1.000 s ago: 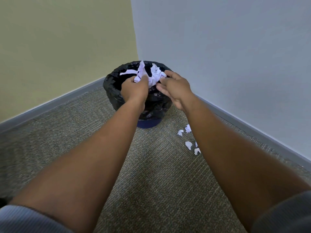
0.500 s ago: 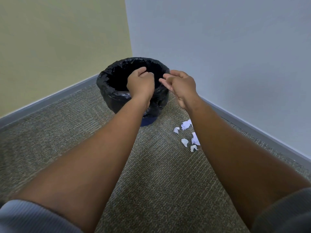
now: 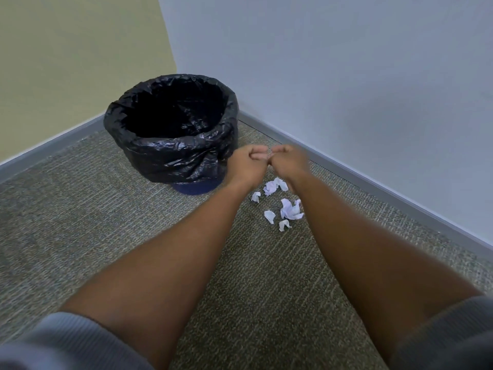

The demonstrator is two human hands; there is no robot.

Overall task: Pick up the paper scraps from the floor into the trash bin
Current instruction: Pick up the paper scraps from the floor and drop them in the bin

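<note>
**A:** What do I have nearest the camera?

**B:** From my feed, grey sleeves [image 3: 80, 340] fill the bottom corners of the frame, and two bare forearms run up from them toward the middle. Under them is the carpeted floor [image 3: 80, 222], grey-green and ribbed.

**A:** And the paper?

**B:** The paper scraps [image 3: 289, 209] lie on the floor just right of centre, between the two forearms: a loose cluster of crumpled white pieces, the largest beside the right forearm, smaller ones below and to the left of it, one more pair higher up, just under the right wrist.

**A:** The hands?

**B:** The left hand [image 3: 246, 162] and right hand [image 3: 289, 161] sit side by side above the scraps, knuckles almost touching. Both have their fingers curled into loose fists. I see nothing white held in either. The right hand is blurred, so I cannot tell whether the two hands actually touch.

**A:** Where is the bin?

**B:** The trash bin [image 3: 173, 153] stands upper left of centre, just left of the left hand, lined with a crinkled black bag [image 3: 186, 84] folded over the rim; a dark blue base shows at the bottom. Its inside is dark and I cannot make out any contents.

**A:** Behind it?

**B:** A grey baseboard [image 3: 373, 182], then a yellowish wall [image 3: 66, 62] at upper left meeting a pale blue-grey wall [image 3: 346, 62] at upper right.
</note>
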